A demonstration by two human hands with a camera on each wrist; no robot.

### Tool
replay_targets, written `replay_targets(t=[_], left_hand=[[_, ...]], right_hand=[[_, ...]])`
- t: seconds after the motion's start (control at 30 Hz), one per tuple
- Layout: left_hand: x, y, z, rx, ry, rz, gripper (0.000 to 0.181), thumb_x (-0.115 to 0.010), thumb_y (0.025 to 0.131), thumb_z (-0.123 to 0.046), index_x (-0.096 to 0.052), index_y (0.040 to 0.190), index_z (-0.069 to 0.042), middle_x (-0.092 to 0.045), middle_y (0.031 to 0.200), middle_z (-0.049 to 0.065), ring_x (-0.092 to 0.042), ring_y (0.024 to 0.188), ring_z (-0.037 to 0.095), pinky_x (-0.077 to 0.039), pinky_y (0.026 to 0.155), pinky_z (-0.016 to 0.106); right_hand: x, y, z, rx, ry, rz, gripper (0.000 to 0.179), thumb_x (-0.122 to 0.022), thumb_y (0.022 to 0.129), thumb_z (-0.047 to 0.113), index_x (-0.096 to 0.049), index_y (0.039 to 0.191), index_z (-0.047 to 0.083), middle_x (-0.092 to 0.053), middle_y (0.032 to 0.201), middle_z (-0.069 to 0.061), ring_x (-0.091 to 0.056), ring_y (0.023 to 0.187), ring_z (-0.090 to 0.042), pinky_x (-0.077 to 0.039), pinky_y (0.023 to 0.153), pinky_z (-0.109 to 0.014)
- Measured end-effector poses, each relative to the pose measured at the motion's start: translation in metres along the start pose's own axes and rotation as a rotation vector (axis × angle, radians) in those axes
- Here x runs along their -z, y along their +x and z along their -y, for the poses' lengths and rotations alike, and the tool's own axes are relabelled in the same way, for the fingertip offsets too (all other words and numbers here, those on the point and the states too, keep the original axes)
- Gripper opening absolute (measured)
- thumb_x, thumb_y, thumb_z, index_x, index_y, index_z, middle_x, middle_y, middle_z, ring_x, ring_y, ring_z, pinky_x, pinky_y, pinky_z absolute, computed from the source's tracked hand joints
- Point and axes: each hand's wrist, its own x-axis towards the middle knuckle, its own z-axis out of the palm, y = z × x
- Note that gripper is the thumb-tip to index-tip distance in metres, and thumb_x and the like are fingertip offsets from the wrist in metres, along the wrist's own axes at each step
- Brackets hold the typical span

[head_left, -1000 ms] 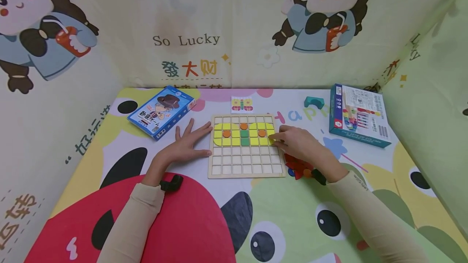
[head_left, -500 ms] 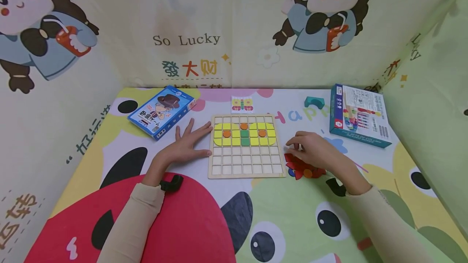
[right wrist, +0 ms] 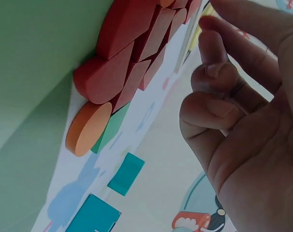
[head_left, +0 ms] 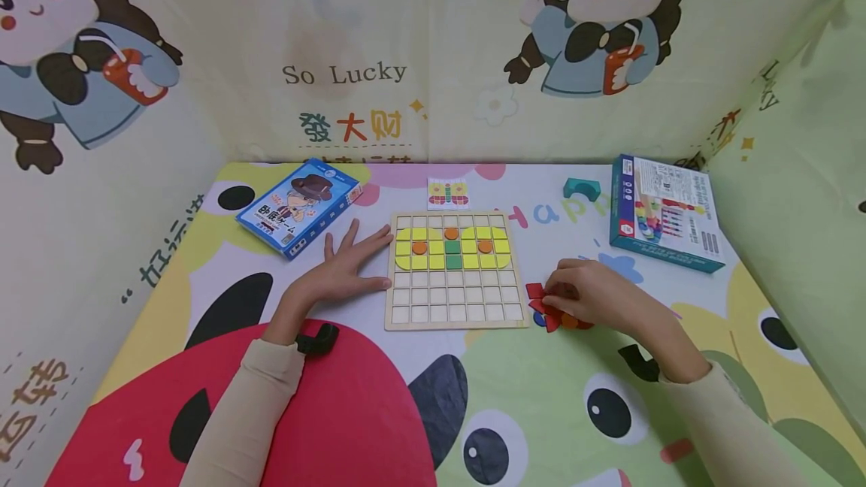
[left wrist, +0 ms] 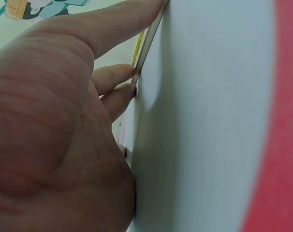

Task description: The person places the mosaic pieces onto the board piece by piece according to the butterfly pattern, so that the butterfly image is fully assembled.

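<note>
Printed cloth [head_left: 365,412] covers the table up to a cream wall [head_left: 460,28], with the gridded board [head_left: 456,297] central, a blue box [head_left: 298,207] left, another box [head_left: 670,220] well apart at right. Left hand [head_left: 341,269] spread, thumb and fingertip touching board's left edge; right hand [head_left: 595,293] curled over red pieces [head_left: 552,318] just beside its right edge, grip on any piece indeterminable. Versus one second earlier: right hand shifted from yellow tiles [head_left: 483,261] to pile.
</note>
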Motion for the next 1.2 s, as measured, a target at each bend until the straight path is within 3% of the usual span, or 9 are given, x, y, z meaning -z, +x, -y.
replay_targets(t=[0.17, 0.63, 1.2], left_hand=[[-0.001, 0.001, 0.0, -0.001, -0.001, -0.004, 0.093, -0.075, 0.091, -0.052, -0.027, 0.169, -0.031, -0.016, 0.181, -0.003, 0.019, 0.166, 0.04, 0.023, 0.121, 0.077], [-0.001, 0.001, 0.002, 0.003, 0.006, -0.001, 0.094, -0.074, 0.091, -0.053, -0.027, 0.169, -0.031, -0.016, 0.181, -0.003, 0.02, 0.166, 0.04, 0.023, 0.121, 0.077], [0.0, 0.001, 0.001, 0.003, -0.001, 0.002, 0.093, -0.074, 0.092, -0.052, -0.027, 0.169, -0.031, -0.016, 0.181, -0.003, 0.02, 0.166, 0.04, 0.023, 0.121, 0.077]], right_hand=[[-0.005, -0.002, 0.001, -0.004, 0.03, 0.033, 0.014, -0.085, 0.091, 0.03, -0.082, 0.101, 0.022, -0.071, 0.096, 0.006, -0.059, 0.085, -0.007, -0.055, 0.067, -0.017], [-0.012, -0.002, 0.003, 0.039, -0.004, -0.008, 0.014, -0.084, 0.091, 0.025, -0.081, 0.103, 0.018, -0.066, 0.09, 0.008, -0.054, 0.075, -0.005, -0.049, 0.06, -0.018], [-0.011, -0.003, 0.01, -0.007, -0.086, -0.022, 0.024, -0.085, 0.09, 0.027, -0.081, 0.109, 0.013, -0.067, 0.093, 0.004, -0.055, 0.077, -0.007, -0.048, 0.061, -0.019]])
